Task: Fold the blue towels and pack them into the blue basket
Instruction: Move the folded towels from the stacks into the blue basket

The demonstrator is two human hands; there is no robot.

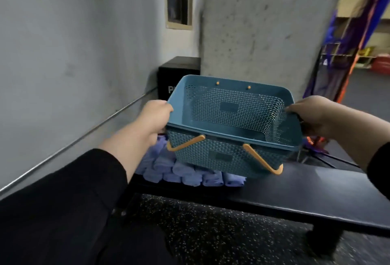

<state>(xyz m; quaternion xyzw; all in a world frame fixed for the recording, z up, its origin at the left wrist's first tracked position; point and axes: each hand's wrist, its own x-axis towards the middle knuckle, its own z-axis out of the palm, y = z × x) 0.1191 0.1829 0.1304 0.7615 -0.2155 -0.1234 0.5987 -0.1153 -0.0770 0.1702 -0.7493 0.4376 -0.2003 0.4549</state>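
Above bench (316,193): two hands (155,114) (314,114) grip one basket (230,150).

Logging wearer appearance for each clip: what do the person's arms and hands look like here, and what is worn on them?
Both hands are bare: no gloves, rings or watch visible on the left hand or right hand. The left arm wears a loose black sleeve pushed up, leaving the forearm uncovered. A black sleeve edge shows on the right arm at the frame's border.

Lighting dim, cool and even; source not visible. Soft shadow lies under the bench (295,190). Faint sheen on the bench top at right. Whole view slightly soft; the wall (63,42) and far room at right are blurred. Wide-angle bending of straight lines near the edges.
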